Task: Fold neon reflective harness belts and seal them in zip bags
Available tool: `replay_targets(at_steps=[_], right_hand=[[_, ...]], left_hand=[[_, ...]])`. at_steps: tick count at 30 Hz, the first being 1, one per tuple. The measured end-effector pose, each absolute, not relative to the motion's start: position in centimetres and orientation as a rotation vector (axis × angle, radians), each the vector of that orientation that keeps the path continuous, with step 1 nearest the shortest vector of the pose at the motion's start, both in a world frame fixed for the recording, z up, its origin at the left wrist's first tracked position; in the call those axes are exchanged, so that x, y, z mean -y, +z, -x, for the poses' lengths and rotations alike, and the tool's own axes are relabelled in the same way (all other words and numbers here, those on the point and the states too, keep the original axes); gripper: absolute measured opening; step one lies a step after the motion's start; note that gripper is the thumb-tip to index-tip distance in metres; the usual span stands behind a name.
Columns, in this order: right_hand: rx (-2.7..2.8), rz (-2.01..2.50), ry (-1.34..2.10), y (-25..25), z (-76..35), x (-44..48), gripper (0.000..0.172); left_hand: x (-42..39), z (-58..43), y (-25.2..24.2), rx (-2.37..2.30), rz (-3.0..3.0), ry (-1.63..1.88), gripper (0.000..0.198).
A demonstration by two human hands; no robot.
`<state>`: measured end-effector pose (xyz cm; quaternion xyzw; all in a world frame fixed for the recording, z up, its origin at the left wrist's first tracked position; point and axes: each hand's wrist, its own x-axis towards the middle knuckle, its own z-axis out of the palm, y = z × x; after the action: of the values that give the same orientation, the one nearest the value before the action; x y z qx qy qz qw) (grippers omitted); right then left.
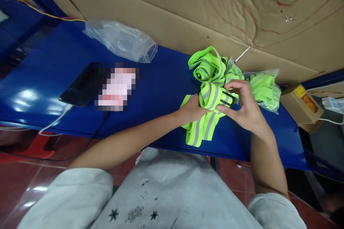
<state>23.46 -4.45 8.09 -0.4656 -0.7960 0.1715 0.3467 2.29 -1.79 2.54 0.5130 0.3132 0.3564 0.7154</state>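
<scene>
Both my hands hold a rolled bundle of neon-green strap with grey reflective stripes above the blue table. My left hand grips the bundle from the left, fingers closed under it. My right hand curls round its right side, thumb and fingers pinching near a black buckle. Loose ends of the strap hang down over the table's front edge. A pile of more green straps lies just behind the bundle.
A clear bag of green straps sits to the right. An empty clear plastic bag lies at the back left. A dark phone with a cable rests left. A small cardboard box stands far right. Cardboard wall behind.
</scene>
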Motion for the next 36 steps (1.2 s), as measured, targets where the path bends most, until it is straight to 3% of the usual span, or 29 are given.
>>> replay_targets(at_steps=[2, 6, 12, 18, 24, 36], right_hand=[[2.048, 1.321, 0.626, 7.9, -23.5, 4.3, 0.071], [1.964, 1.418, 0.799, 8.5, -23.3, 4.6, 0.056], [1.705, 1.384, 0.78, 10.0, -22.3, 5.1, 0.052], [1.48, 1.403, 0.825, 10.6, -21.6, 4.6, 0.049], [1.317, 1.367, 1.023, 10.7, -21.4, 4.4, 0.056], [1.554, 1.389, 0.637, 9.8, -21.2, 4.5, 0.055]], left_hand=[[1.8, -2.2, 2.6, -0.658, -1.212, 0.8, 0.044], [2.2, -2.3, 3.0, -0.693, -0.993, 0.679, 0.048], [2.6, -2.0, 3.8, -0.383, -0.575, 0.391, 0.061], [2.8, -1.9, 4.0, -0.527, -0.734, 0.52, 0.119], [2.7, -1.4, 4.9, -0.625, -0.948, 0.579, 0.099], [2.3, -2.3, 3.7, -0.658, -0.947, 0.676, 0.069]])
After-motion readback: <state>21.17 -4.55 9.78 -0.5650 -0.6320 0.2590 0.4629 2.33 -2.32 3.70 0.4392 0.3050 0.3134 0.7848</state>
